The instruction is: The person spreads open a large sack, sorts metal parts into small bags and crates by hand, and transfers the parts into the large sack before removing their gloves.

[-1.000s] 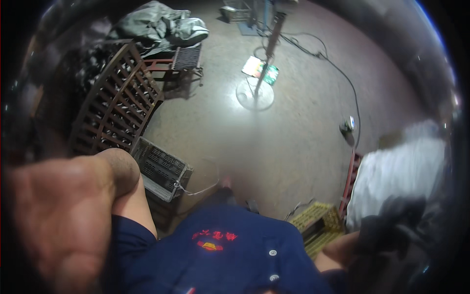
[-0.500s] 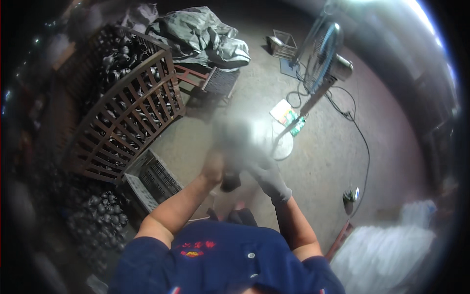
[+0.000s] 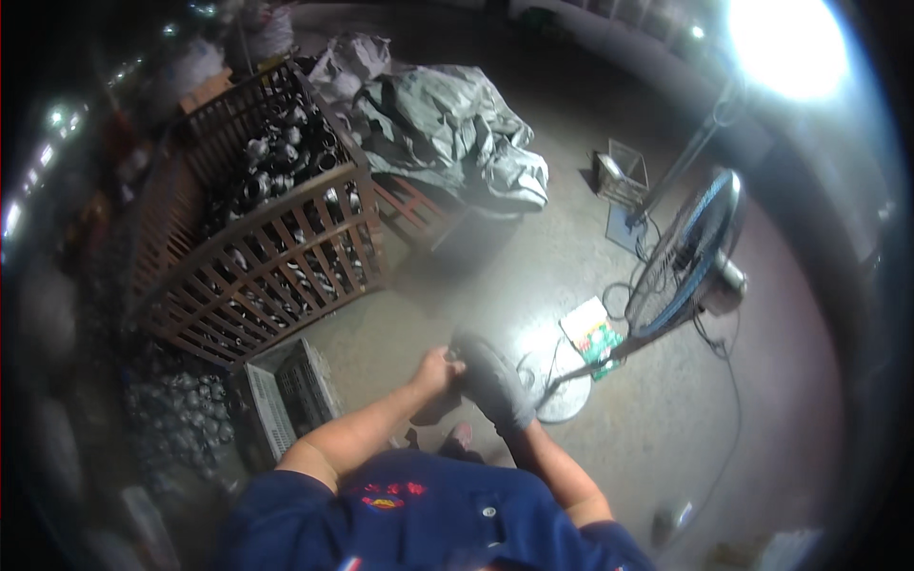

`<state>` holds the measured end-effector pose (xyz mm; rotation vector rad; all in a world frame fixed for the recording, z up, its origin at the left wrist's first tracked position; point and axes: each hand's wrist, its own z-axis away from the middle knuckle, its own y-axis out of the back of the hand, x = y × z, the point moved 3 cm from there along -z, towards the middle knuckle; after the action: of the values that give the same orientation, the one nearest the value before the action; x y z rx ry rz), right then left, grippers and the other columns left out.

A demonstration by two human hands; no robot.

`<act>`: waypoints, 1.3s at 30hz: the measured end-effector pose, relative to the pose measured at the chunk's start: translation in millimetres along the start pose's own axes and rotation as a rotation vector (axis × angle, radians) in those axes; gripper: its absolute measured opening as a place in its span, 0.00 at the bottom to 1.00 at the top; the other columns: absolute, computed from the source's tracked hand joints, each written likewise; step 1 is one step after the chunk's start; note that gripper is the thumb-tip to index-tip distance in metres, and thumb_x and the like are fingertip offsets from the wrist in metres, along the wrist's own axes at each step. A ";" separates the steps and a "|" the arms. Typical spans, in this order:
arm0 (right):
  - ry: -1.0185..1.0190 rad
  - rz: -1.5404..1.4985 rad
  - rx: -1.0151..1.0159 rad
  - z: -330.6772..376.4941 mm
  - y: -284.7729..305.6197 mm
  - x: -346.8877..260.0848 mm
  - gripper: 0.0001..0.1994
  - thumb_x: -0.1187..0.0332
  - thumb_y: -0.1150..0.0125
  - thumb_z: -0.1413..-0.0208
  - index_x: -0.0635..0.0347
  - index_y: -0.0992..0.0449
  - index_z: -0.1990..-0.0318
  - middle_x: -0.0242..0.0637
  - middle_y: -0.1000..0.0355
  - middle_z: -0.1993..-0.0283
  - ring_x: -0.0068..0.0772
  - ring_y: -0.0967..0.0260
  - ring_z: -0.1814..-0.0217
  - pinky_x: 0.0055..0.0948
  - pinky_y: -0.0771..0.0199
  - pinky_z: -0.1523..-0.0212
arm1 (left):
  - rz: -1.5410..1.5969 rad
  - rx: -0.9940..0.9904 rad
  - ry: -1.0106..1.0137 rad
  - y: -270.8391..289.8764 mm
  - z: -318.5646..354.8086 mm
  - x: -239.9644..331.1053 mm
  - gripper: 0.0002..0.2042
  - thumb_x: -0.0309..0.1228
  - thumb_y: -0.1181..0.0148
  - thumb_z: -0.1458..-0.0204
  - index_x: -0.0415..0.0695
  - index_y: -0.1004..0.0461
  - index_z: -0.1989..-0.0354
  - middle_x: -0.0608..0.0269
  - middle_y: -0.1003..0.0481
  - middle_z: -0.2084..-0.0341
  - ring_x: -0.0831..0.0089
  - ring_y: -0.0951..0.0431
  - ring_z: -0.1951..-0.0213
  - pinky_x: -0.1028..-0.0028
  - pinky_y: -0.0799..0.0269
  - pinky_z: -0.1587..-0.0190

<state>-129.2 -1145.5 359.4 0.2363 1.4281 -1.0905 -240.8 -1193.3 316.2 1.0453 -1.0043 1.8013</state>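
Observation:
My left hand is bare, with its fingers closed at the fingertip end of my gloved right hand. What it grips there is too blurred to make out. A grey work glove covers my right hand, which reaches leftward to meet the left one in front of my body. The right fingers are smeared and partly hidden, so their hold does not show. Just under the left hand is a dark shape of unclear kind.
At left stands a brown slatted crate of dark metal parts, with a grey plastic basket and heaped parts nearer. Grey sheeting lies behind. A standing fan with its round base is at right, beside a colourful packet.
The view has shifted, and the surroundings sit lower and further right in it. The pale blur above my hands has gone. My hands remain together in front of me.

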 end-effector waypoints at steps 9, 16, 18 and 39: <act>0.314 0.428 -0.213 -72.8 32.4 -20.6 0.14 0.74 0.58 0.44 0.71 0.35 0.52 0.40 0.32 0.58 0.25 0.34 0.60 0.20 0.34 0.61 | -0.963 0.387 -0.294 -6.0 -67.5 -14.1 0.08 0.33 0.50 0.55 0.42 0.32 0.80 0.50 0.29 0.81 0.52 0.28 0.75 0.62 0.34 0.71; -0.003 0.038 -0.263 -99.8 34.5 -23.6 0.13 0.69 0.51 0.47 0.66 0.31 0.56 0.37 0.30 0.59 0.29 0.33 0.59 0.23 0.34 0.58 | -1.035 0.428 -0.286 20.6 -106.9 9.1 0.07 0.36 0.53 0.51 0.48 0.30 0.74 0.60 0.27 0.81 0.59 0.26 0.76 0.66 0.33 0.73; 0.173 0.589 -0.369 -118.9 52.0 -36.7 0.12 0.70 0.49 0.48 0.65 0.31 0.57 0.37 0.30 0.61 0.30 0.32 0.60 0.24 0.33 0.60 | -0.717 0.248 -0.022 19.3 -124.1 4.1 0.05 0.32 0.51 0.52 0.48 0.29 0.72 0.63 0.27 0.81 0.70 0.27 0.79 0.72 0.32 0.74; -0.378 -0.049 -0.117 -289.8 29.4 -15.5 0.20 0.68 0.51 0.45 0.65 0.40 0.46 0.31 0.34 0.58 0.17 0.38 0.64 0.15 0.37 0.65 | -0.237 0.233 0.107 106.2 -305.2 38.8 0.08 0.27 0.49 0.59 0.42 0.34 0.68 0.49 0.29 0.65 0.51 0.29 0.62 0.60 0.33 0.64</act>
<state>-298.4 -915.8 298.5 -0.0867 1.1561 -1.0242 -432.0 -947.1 222.5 1.1428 -0.5889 1.7841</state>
